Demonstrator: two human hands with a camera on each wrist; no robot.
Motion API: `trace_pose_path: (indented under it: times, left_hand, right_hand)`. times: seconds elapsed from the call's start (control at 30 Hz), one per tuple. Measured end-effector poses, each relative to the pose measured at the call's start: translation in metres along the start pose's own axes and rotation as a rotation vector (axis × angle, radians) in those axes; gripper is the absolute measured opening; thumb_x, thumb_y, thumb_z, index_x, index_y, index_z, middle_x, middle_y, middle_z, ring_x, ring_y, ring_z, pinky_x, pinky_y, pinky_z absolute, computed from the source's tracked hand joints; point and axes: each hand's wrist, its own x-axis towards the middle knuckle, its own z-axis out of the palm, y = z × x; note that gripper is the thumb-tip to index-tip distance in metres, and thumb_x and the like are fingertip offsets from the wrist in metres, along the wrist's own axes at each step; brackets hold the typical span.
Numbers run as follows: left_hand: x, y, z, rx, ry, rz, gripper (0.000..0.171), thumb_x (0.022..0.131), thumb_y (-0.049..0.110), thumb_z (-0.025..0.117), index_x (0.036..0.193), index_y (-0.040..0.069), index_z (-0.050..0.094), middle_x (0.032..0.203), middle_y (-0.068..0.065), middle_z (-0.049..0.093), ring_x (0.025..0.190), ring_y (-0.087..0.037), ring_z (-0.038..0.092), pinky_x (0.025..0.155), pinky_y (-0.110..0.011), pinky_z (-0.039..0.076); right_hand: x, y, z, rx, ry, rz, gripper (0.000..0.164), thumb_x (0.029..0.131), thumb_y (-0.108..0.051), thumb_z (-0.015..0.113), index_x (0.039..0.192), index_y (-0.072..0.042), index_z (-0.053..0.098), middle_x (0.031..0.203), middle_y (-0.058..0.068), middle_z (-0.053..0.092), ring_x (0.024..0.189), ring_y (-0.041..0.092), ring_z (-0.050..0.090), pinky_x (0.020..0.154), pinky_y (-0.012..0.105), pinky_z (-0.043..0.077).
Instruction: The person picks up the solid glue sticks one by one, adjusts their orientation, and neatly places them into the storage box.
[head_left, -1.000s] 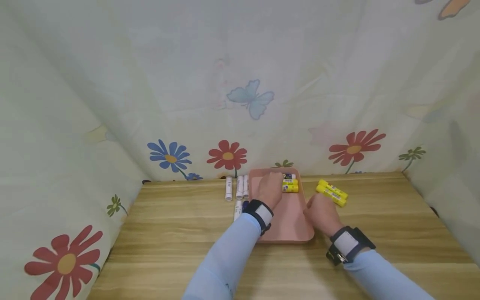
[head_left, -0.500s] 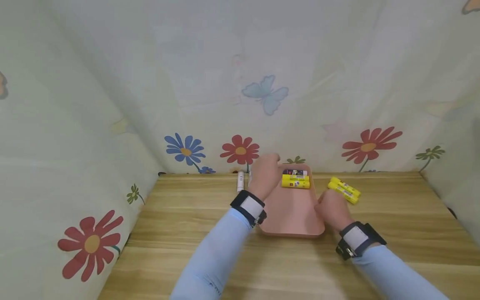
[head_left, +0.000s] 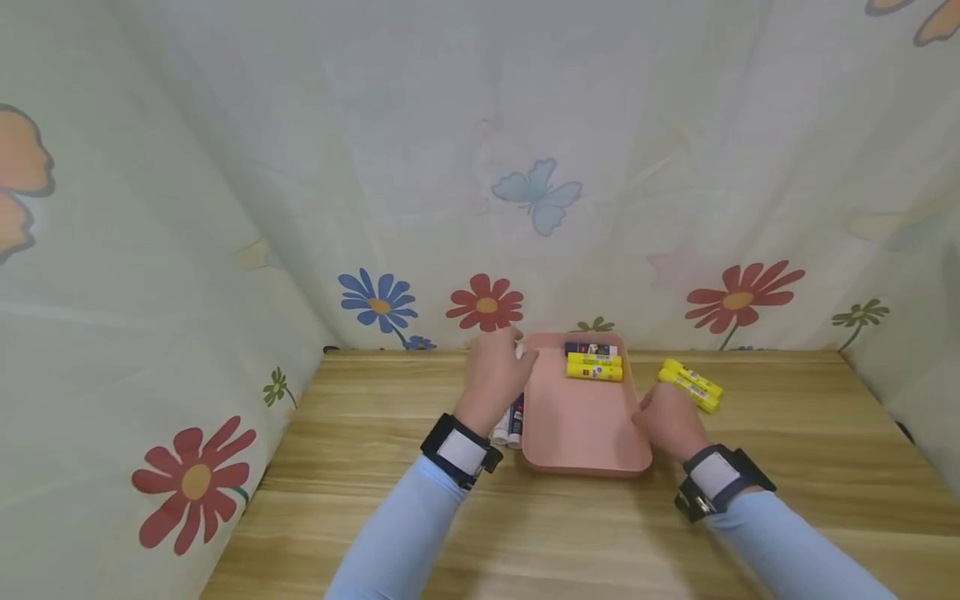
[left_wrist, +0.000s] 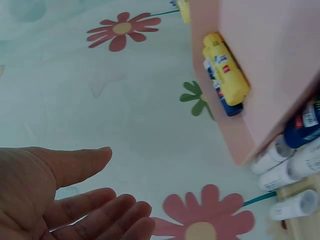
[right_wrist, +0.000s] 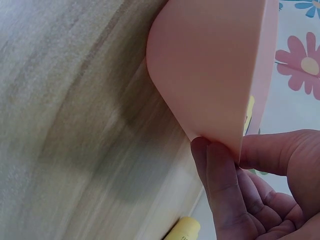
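A pink tray (head_left: 577, 429) lies on the table. My right hand (head_left: 671, 423) pinches its right rim between thumb and fingers, as the right wrist view shows at the tray wall (right_wrist: 205, 65). Inside the tray's far right corner lie two yellow glue sticks (head_left: 594, 372) and a dark blue one (head_left: 585, 348). My left hand (head_left: 491, 375) hovers just left of the tray, its fingers (left_wrist: 95, 207) loosely bent and holding nothing. Beneath and beside it are white glue sticks (left_wrist: 292, 206) and a dark blue glue stick (head_left: 516, 423), partly hidden by the hand.
Two more yellow glue sticks (head_left: 690, 387) lie side by side on the wooden table (head_left: 375, 467), to the right of the tray. A flower-printed curtain (head_left: 420, 208) stands along the table's back edge and both sides.
My left hand has moved left, from over the tray to outside its left rim. The right hand keeps its pinch on the tray's rim. The glue sticks in the tray look unmoved.
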Motion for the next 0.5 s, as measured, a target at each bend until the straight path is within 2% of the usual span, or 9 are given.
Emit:
trace_pose_path:
  times: [0.17,0.23,0.3,0.37,0.5]
  left_hand:
    - [-0.012,-0.018,0.012,-0.025,-0.018,-0.016,0.033,0.084,0.034,0.068,0.105,0.009,0.068,0.067,0.001,0.061,0.055,-0.008,0.054,0.044,-0.020,0.041]
    - [-0.017,-0.024,0.019,-0.033,-0.034,-0.028,0.025,0.084,0.032,0.067,0.094,0.009,0.068,0.059,0.003,0.056,0.048,-0.007,0.051,0.040,-0.021,0.038]
    - [-0.021,-0.029,0.026,-0.073,-0.070,-0.057,0.020,0.085,0.029,0.066,0.081,0.010,0.067,0.055,0.003,0.055,0.044,-0.006,0.051,0.037,-0.020,0.038]
    - [-0.026,-0.033,0.033,-0.103,-0.111,-0.091,0.022,0.086,0.027,0.064,0.070,0.011,0.063,0.051,0.003,0.053,0.040,-0.006,0.050,0.034,-0.019,0.037]
    - [-0.037,-0.041,0.043,-0.159,-0.173,-0.168,0.024,0.085,0.021,0.065,0.065,0.010,0.060,0.047,0.001,0.053,0.035,-0.007,0.049,0.031,-0.021,0.037]
  right_hand:
    - [0.003,0.001,-0.001,-0.019,0.014,-0.011,0.018,0.084,-0.010,0.059,0.070,-0.002,0.066,0.052,0.002,0.050,0.047,0.016,0.049,0.044,0.023,0.036]
    - [0.003,0.002,-0.002,-0.022,0.017,-0.010,0.018,0.084,-0.010,0.059,0.069,-0.002,0.066,0.051,0.001,0.049,0.047,0.015,0.048,0.044,0.023,0.035]
    - [0.003,0.002,-0.002,-0.023,0.016,-0.005,0.018,0.083,-0.010,0.059,0.068,-0.002,0.066,0.051,0.001,0.048,0.047,0.015,0.048,0.043,0.023,0.035]
    - [0.003,0.001,-0.002,-0.022,0.010,-0.001,0.018,0.083,-0.010,0.059,0.068,-0.002,0.066,0.051,0.001,0.047,0.047,0.016,0.048,0.043,0.023,0.034]
    - [0.002,-0.001,0.000,-0.017,-0.009,-0.001,0.018,0.083,-0.012,0.061,0.069,-0.003,0.067,0.052,0.001,0.051,0.048,0.016,0.049,0.045,0.024,0.035]
